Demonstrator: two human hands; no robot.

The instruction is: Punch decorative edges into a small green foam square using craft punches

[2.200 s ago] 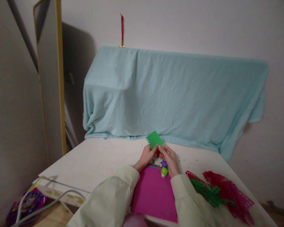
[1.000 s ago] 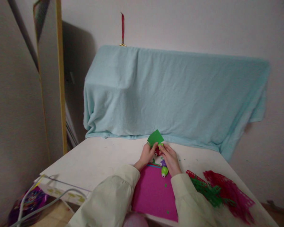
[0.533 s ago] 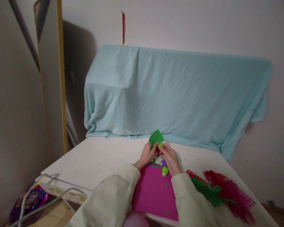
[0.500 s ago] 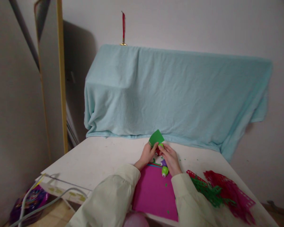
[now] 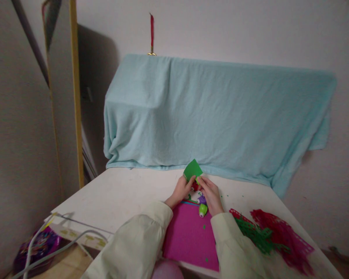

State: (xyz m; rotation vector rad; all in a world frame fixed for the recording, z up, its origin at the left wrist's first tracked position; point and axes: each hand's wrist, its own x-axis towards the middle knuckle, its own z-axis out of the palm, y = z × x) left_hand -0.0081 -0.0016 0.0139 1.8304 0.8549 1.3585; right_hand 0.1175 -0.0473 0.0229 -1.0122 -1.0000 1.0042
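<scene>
Head view — left hand (image 5: 181,189) grips green paper (image 5: 193,169), right hand (image 5: 211,193) a lime piece (image 5: 197,180).

Reaches forward with both long-sleeved arms (image 5: 138,238), angled inward to bare wrists (image 5: 171,201). Holds left hand (image 5: 182,188) and right hand (image 5: 210,190) close together, with fingers (image 5: 208,181) curled in a pinch and thumbs (image 5: 191,180) nearly meeting.
</scene>
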